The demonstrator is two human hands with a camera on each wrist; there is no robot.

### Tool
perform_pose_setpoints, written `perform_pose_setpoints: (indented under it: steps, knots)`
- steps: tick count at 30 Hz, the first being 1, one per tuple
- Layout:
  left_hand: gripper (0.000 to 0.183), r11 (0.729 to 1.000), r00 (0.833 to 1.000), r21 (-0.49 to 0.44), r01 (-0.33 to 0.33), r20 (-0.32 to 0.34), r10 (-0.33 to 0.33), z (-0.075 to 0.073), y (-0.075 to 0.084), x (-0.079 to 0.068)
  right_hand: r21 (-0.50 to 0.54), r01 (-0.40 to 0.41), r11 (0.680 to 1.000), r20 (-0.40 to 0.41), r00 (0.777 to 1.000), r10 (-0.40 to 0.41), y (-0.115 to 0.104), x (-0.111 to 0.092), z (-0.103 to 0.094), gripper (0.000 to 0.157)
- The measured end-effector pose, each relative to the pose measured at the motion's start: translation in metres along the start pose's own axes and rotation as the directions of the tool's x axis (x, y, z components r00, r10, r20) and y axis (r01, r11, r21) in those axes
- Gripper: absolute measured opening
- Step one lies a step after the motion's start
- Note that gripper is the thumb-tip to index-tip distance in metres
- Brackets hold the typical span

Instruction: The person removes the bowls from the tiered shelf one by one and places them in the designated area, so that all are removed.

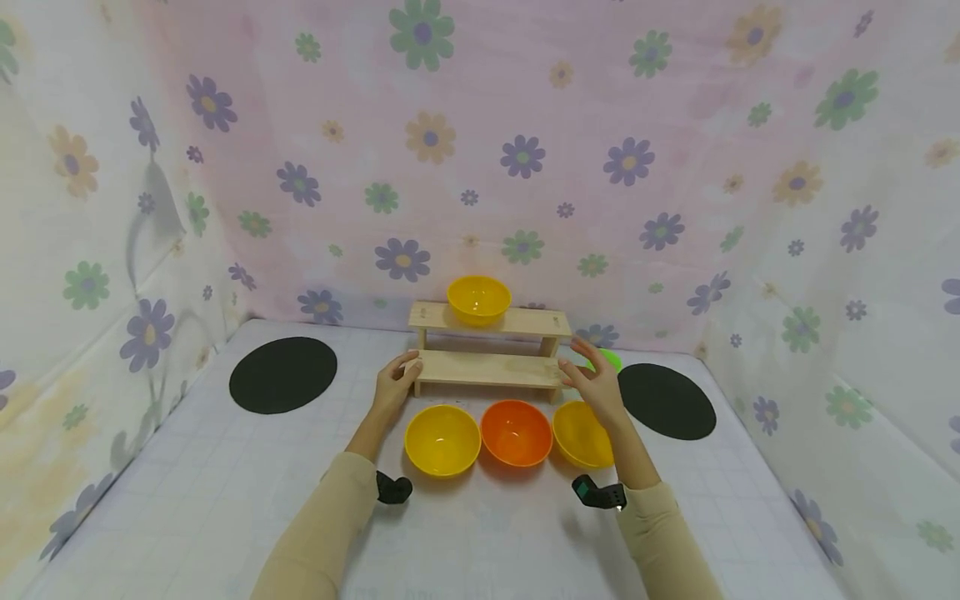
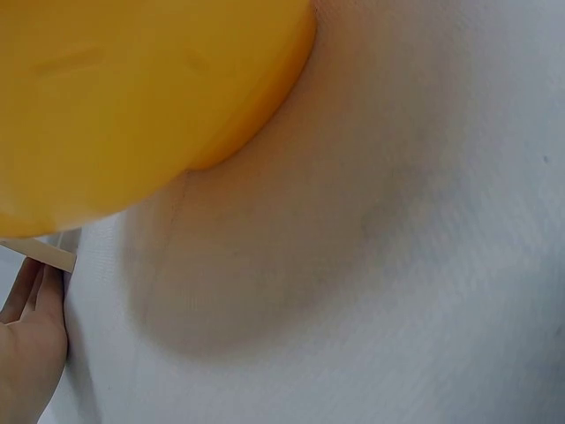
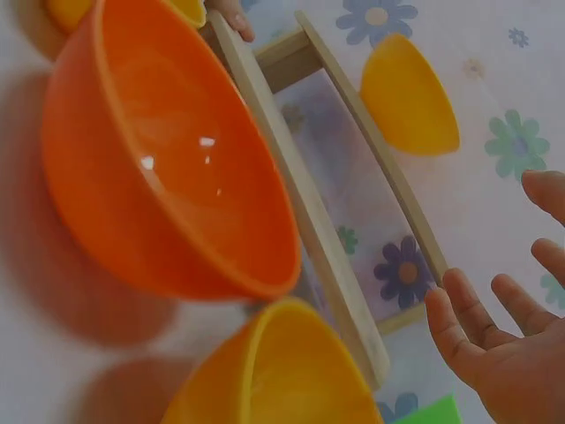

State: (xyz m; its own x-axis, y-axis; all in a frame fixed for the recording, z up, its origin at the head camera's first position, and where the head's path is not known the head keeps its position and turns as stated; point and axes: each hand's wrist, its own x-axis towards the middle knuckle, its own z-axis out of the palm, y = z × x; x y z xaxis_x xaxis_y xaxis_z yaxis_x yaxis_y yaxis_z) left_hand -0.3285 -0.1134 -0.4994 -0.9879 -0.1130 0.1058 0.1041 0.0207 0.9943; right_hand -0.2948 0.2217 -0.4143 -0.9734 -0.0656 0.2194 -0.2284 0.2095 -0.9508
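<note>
A two-tier wooden shelf (image 1: 487,369) stands at the back of the table, a yellow bowl (image 1: 479,301) on its upper board. My left hand (image 1: 393,387) touches the left end of the lower board, with fairly straight fingers (image 2: 50,287) at its edge in the left wrist view. At the other end, my right hand (image 1: 597,387) is beside the shelf, its fingers spread and holding nothing in the right wrist view. Between my forearms, in front of the shelf, are a yellow bowl (image 1: 442,442), an orange bowl (image 1: 516,433) and another yellow bowl (image 1: 581,435), partly behind my right wrist.
A black round mat (image 1: 283,375) lies to the left and another black mat (image 1: 667,402) to the right. Something bright green (image 1: 611,360) shows behind my right hand. Flower-printed cloth (image 1: 480,183) closes off the back and both sides.
</note>
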Motion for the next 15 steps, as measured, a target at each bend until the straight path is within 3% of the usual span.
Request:
perform_pose_setpoints:
  steps: [6,15]
  knots:
    - [0.042,1.0,1.0,0.002,-0.014,0.014,0.014,-0.001,-0.001,0.0,0.062,0.034,0.997,0.053,0.998,-0.038,-0.021,0.011,0.023,0.057]
    - [0.04,1.0,1.0,0.023,-0.009,-0.006,0.009,0.0,-0.002,0.002,0.125,0.053,0.991,0.071,0.995,-0.063,-0.004,0.044,0.047,0.06]
